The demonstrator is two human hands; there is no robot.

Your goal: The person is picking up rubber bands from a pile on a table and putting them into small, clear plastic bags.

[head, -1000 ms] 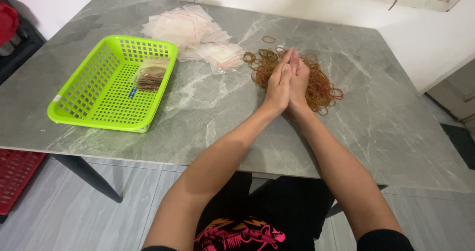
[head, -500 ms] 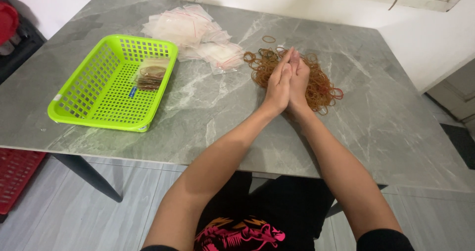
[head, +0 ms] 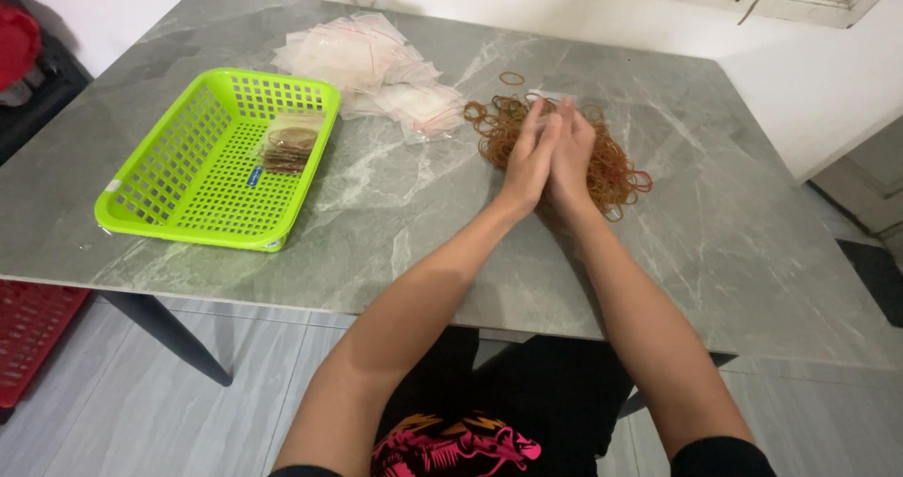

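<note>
Rubber bands lie in a loose brown heap on the far middle of a grey marble table. At far left sits a green plastic basket holding one filled bag. Right of it, empty clear zip bags are stacked. Next, the left hand and right hand press flat, palm to palm, over the heap; whether any bands are caught between them cannot be told.

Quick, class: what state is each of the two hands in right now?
Left hand: flat, pressed palm to palm against the right, over the rubber bands; holding cannot be told.
Right hand: the same.
</note>
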